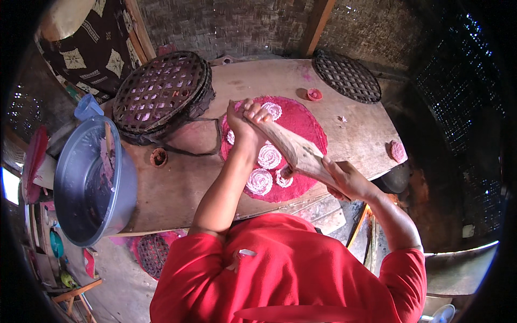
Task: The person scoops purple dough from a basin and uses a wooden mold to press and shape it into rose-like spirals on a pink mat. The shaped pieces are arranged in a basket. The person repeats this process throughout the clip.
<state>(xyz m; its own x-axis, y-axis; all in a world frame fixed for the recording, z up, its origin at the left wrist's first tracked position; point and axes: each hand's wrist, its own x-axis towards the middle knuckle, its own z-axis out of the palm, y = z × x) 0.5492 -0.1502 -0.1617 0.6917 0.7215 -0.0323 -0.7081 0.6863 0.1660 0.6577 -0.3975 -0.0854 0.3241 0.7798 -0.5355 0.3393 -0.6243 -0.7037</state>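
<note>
A thick pale wooden bar (292, 144) slants over the round red mat (304, 126). My left hand (249, 119) is closed around its far left end, and my right hand (347, 178) grips its near right end. Several pale pink, noodle-like dough spirals lie on the mat, among them a large spiral (259, 182) near its front edge and another spiral (269, 156) just behind. A smaller spiral (284, 178) is partly hidden beneath the bar. A small brown stub shows under the bar there; I cannot make out what it is.
The mat lies on a wooden table (177, 188). To the left stand a large grey basin (121, 199) with pink residue and a stack of dark woven trays (161, 91). Another woven tray (347, 75), a small red cup (314, 95) and a pink lump (397, 151) are farther right.
</note>
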